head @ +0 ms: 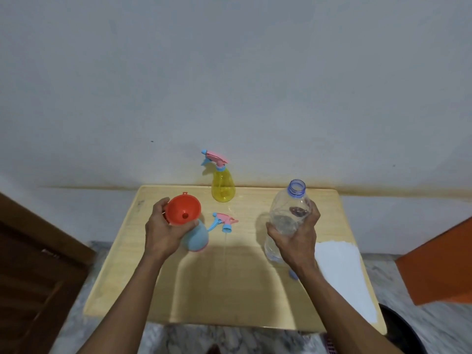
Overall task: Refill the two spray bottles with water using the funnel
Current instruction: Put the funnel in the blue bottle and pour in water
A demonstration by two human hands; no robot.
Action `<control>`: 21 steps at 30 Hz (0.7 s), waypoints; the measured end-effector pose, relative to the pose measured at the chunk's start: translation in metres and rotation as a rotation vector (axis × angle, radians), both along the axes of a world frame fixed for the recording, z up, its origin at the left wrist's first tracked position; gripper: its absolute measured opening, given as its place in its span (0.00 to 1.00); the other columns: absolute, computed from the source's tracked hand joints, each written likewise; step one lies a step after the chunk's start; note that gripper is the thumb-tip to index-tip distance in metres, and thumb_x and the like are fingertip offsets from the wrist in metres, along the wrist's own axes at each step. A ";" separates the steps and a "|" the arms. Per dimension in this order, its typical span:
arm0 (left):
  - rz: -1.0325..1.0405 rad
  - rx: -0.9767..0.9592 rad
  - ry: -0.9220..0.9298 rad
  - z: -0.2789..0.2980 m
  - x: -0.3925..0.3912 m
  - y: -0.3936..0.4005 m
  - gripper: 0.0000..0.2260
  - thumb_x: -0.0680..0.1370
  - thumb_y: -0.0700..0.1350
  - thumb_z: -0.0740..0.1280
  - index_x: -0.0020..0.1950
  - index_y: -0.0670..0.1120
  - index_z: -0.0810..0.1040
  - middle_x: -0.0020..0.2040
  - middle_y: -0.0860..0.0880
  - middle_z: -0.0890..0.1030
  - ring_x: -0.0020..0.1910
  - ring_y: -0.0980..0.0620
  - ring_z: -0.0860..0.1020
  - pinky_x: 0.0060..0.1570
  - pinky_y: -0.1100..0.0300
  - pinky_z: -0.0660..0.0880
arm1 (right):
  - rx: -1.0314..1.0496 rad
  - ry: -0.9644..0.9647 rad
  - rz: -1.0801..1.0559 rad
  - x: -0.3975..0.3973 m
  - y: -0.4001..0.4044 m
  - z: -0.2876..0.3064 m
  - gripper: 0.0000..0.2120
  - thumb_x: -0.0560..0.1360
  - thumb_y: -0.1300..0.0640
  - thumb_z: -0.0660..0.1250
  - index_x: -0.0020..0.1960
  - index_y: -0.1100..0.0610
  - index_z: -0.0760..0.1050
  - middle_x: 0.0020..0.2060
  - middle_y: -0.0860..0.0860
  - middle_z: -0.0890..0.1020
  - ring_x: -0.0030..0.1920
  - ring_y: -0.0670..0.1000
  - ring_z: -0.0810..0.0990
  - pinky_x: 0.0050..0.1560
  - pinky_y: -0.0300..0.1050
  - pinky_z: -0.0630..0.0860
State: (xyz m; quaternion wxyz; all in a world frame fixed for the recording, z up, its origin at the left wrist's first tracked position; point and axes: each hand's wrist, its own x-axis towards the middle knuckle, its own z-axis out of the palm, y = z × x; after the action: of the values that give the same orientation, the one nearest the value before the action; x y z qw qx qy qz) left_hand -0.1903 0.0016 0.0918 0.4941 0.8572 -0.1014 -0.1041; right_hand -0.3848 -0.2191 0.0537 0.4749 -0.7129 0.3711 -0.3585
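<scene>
An orange funnel (184, 210) sits in the neck of a blue spray bottle (198, 237) on the wooden table (229, 290). My left hand (163, 231) grips the funnel and the bottle's neck. That bottle's pink and blue spray head (224, 222) lies loose on the table just to its right. My right hand (296, 233) grips a clear, uncapped water bottle (288, 213), held upright above the table's right side. A yellow spray bottle (223, 185) with its spray head on stands at the table's far edge.
A white cloth or paper (344, 274) lies along the table's right side. A small blue cap (293, 275) peeks out below my right wrist. A wall is close behind the table, dark wooden furniture (33, 264) stands left, an orange object (439, 264) right.
</scene>
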 end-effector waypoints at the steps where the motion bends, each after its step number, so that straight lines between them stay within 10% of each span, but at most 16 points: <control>1: 0.023 -0.034 -0.022 0.006 -0.003 -0.001 0.47 0.53 0.61 0.80 0.70 0.55 0.68 0.62 0.51 0.76 0.59 0.48 0.78 0.58 0.49 0.76 | 0.001 -0.003 0.005 0.000 0.000 0.000 0.52 0.62 0.56 0.84 0.74 0.42 0.53 0.63 0.46 0.72 0.60 0.50 0.76 0.55 0.45 0.75; 10: -0.073 0.016 0.102 0.010 -0.054 -0.076 0.38 0.63 0.55 0.81 0.69 0.47 0.71 0.61 0.47 0.78 0.51 0.50 0.79 0.44 0.64 0.74 | 0.013 0.010 0.050 -0.003 -0.004 -0.001 0.51 0.63 0.56 0.84 0.74 0.45 0.54 0.62 0.46 0.73 0.58 0.46 0.77 0.50 0.28 0.72; 15: -0.156 0.235 0.295 -0.052 -0.077 -0.113 0.39 0.67 0.62 0.76 0.70 0.43 0.69 0.65 0.45 0.77 0.62 0.46 0.76 0.58 0.55 0.75 | 0.052 0.047 0.070 -0.007 -0.006 0.004 0.52 0.63 0.52 0.84 0.74 0.44 0.53 0.61 0.46 0.75 0.55 0.37 0.77 0.45 0.23 0.72; 21: -0.199 0.383 0.315 -0.086 -0.079 -0.131 0.39 0.70 0.65 0.72 0.71 0.41 0.68 0.64 0.45 0.77 0.61 0.46 0.77 0.56 0.58 0.75 | 0.059 0.055 0.071 -0.006 -0.008 0.003 0.52 0.62 0.51 0.84 0.73 0.41 0.53 0.63 0.48 0.76 0.57 0.48 0.80 0.45 0.27 0.75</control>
State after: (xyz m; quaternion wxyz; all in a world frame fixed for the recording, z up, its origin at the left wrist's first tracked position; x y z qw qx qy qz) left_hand -0.2691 -0.1297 0.0058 0.3201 0.8941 -0.0853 -0.3016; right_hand -0.3913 -0.2271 0.0568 0.4978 -0.7209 0.3688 -0.3105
